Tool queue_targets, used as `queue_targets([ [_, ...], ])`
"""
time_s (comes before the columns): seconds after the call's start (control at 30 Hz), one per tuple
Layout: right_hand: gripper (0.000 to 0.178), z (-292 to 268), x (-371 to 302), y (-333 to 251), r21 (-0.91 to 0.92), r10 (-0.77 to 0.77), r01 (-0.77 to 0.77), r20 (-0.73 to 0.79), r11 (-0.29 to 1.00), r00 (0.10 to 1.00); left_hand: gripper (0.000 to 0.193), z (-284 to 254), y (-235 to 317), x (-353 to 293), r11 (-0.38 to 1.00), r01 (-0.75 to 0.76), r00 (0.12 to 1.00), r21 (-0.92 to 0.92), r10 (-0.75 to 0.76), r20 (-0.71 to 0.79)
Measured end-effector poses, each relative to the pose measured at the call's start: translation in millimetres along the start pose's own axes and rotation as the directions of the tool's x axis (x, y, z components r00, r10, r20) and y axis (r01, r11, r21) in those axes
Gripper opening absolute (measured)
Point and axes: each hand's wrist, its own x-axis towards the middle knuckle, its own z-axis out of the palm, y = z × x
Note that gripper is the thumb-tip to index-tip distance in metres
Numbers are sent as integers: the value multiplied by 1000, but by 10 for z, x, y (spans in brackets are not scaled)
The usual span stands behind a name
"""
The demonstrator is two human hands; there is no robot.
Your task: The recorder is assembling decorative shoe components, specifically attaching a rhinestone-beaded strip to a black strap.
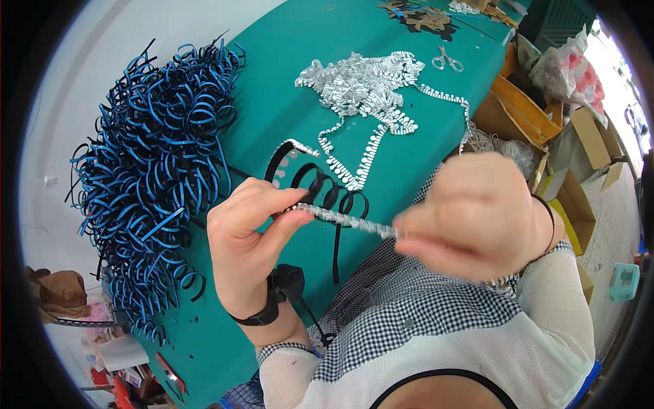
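Observation:
A short stretch of silver scalloped trim [351, 221] runs taut between my two hands. Its left end is pinched between the thumb and forefinger of my left hand [248, 235], which wears a black wristband. My right hand [477, 215], smeared by motion, is closed on the other end. Black curled ribbon [334, 194] loops down beside the left fingers. Just beyond them a curved black band [278, 163] edged with silver stands up; whether it joins the held piece is hidden by the hand. A loose silver strip [371, 153] zigzags across the green table [266, 61].
A big heap of blue-and-black curled ribbons [163, 157] covers the table's left side. Farther back lie a silver trim pile [364, 82], small scissors [447, 60] and brown-black cut pieces [419, 17]. Cardboard boxes [572, 204] stand off the right edge. A red-handled tool [170, 371] lies lower left.

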Motion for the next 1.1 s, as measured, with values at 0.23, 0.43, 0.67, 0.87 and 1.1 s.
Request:
queue_targets([
  [0.23, 14, -77, -3, -15, 70, -102, 108, -86, 992, 991, 31, -67, 41, -22, 992, -118, 993, -37, 118, 5],
  [0.43, 10, -98, 3, 181, 216, 121, -104, -66, 971, 991, 35, -61, 52, -38, 983, -151, 989, -104, 151, -5],
  [0.67, 9, -62, 37, 384, 346, 204, -190, -3, 919, 979, 40, -47, 29, -47, 948, -154, 987, -278, 163, 10],
  [0.87, 11, 8, 47, 509, 452, 174, -166, 22, 877, 984, 35, -18, -22, -41, 896, -187, 978, -404, 208, 9],
  [1.1, 12, 148, 29, 574, 586, 175, -171, 51, 792, 983, 32, 31, -59, -64, 838, -233, 969, -493, 243, -46],
])
